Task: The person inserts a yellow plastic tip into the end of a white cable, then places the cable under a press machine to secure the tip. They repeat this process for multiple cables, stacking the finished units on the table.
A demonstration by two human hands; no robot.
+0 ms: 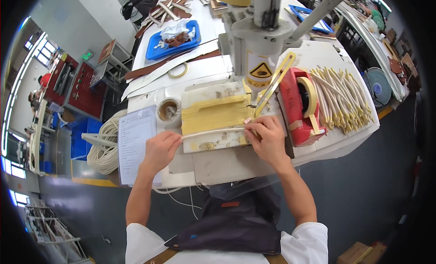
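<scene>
A thin white cord (213, 133) is stretched level across the near part of a white block (218, 145). Its left end is pinched between the fingertips of my left hand (160, 149). My right hand (268, 139) closes on the other end, where a small pale tip sticks up by the thumb and finger. Strips of yellow masking tape (213, 114) cover the middle of the block, just beyond the cord. Right of my right hand stands a red tape dispenser (290, 91) with a yellow tape roll (309, 98).
A hand press (259, 41) with a warning label rises behind the block. Many white cords with yellow ends (340, 100) lie in a pile at right. A cardboard-cored roll (169, 110) and a printed sheet (136, 141) are at left. Farther back sits a blue tray (154, 48).
</scene>
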